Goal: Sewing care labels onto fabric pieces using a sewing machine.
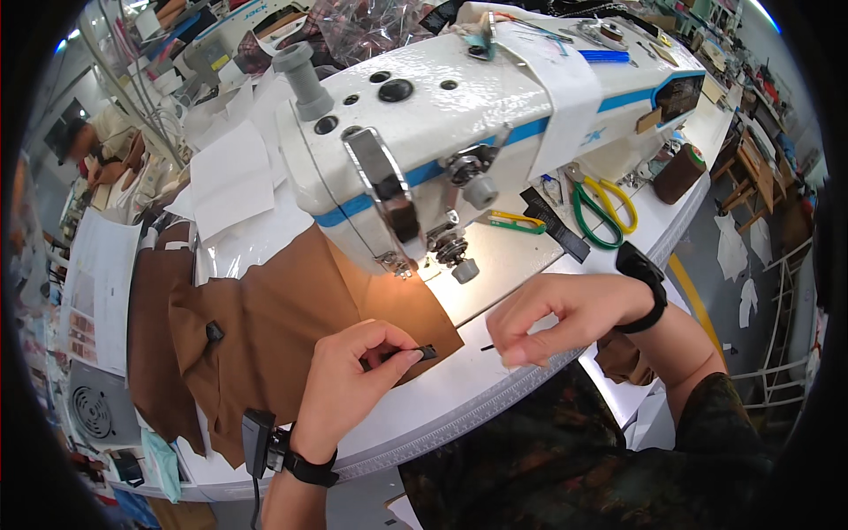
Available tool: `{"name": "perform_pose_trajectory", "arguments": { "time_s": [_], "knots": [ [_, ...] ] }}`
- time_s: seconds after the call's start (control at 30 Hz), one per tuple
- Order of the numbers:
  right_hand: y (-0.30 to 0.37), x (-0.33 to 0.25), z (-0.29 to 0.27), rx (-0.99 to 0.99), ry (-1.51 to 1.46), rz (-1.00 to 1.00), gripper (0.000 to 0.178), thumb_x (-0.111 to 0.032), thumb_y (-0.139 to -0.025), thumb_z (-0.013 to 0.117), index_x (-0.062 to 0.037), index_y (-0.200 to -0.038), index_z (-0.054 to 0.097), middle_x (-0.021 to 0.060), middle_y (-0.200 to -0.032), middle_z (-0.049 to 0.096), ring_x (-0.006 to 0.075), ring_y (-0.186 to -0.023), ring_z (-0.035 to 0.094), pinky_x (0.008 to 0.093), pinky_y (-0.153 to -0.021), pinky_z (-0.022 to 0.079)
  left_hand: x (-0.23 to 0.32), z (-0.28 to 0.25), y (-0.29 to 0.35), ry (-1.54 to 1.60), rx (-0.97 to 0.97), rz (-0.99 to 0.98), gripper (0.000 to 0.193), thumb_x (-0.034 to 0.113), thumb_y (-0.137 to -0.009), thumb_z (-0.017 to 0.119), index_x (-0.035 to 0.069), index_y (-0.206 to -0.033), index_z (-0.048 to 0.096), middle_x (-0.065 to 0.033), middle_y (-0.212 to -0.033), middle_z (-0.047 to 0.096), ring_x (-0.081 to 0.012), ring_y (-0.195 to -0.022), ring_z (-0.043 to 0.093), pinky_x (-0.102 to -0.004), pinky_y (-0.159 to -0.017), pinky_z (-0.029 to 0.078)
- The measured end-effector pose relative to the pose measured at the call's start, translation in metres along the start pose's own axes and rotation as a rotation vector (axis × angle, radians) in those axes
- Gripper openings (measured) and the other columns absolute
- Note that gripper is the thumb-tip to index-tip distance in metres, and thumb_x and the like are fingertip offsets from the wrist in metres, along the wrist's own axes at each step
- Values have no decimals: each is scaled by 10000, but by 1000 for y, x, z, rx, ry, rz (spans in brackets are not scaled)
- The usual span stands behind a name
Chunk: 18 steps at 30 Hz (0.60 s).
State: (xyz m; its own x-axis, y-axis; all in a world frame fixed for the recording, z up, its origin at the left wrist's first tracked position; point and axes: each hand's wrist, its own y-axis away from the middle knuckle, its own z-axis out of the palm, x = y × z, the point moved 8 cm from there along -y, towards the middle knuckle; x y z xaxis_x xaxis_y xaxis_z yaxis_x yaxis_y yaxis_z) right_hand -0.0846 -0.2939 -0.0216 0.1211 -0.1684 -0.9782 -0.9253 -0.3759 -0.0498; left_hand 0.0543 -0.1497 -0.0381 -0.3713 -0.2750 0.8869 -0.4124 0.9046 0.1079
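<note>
My left hand (358,375) is closed in a pinch on a small black piece (427,352) above the brown fabric's near right corner. To its right, my right hand (561,318) has its fingers curled together. A thin dark tip (488,347) sticks out from them toward the left hand; its kind is too small to make out. Brown fabric (274,318) spreads under the head of a white and blue sewing machine (305,177), lit by its lamp. On the fabric's left part lies another small black piece (214,331).
Scissors (601,212) with green and yellow handles, thread snips (517,223) and a black strip (556,225) lie right of the machine head. A brown thread cone (680,174) stands beyond. White paper (234,181) lies left. A ruler tape (495,397) edges the table.
</note>
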Motion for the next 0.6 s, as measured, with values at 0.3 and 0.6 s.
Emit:
{"name": "perform_pose_trajectory", "arguments": {
  "time_s": [0.3,0.6],
  "knots": [
    [13,2,28,548,128,52,255,-172,-954,776,-42,-1136,653,58,-1021,673,157,-839,680,285,-702,552,22,30,25,258,47,-104,68,11,-932,778,-24,-961,727,-50,-853,754,-94,-763,733,-203,-653,515],
    [37,-13,17,577,-62,-238,126,-70,-991,723,0,-902,668,34,-894,651,136,-805,598,299,-739,484,22,42,32,194,55,-114,68,-5,-936,772,-28,-956,711,-62,-867,750,-107,-773,739,-206,-640,513]
  ]
}}
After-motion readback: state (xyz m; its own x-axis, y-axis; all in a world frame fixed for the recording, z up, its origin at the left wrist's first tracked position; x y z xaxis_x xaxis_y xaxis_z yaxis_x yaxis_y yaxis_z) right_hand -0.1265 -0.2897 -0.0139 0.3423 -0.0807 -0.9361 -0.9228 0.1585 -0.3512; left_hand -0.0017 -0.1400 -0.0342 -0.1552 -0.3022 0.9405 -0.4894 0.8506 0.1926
